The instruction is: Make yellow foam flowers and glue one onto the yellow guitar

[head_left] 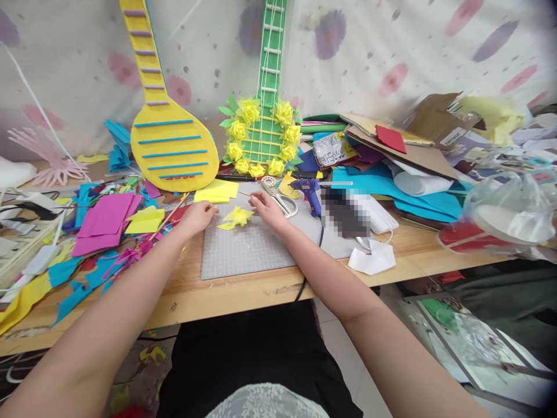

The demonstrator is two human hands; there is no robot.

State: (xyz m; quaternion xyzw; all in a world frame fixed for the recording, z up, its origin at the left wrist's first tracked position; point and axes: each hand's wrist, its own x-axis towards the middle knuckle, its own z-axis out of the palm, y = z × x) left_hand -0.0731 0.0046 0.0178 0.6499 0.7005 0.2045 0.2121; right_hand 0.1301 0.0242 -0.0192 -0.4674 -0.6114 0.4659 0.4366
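Observation:
My left hand (201, 215) is closed, fingertips together, at the left edge of the grey cutting mat (248, 258); anything inside it is too small to make out. My right hand (267, 210) pinches what looks like a thin stick (243, 193), its tip pointing left. Between the hands lies a yellow paper flower (238, 216) with pointed petals, touched by neither. Behind my left hand are yellow paper sheets (217, 190). Scissors (285, 204) lie just beyond my right hand, beside a blue glue gun (310, 194).
A yellow paper guitar (174, 145) and a green one (272, 81) ringed with yellow flowers lean at the back. Paper scraps and magenta sheets (104, 223) cover the left. On the right are a phone (343, 213), cardboard (400, 152) and a bagged cup (491, 226).

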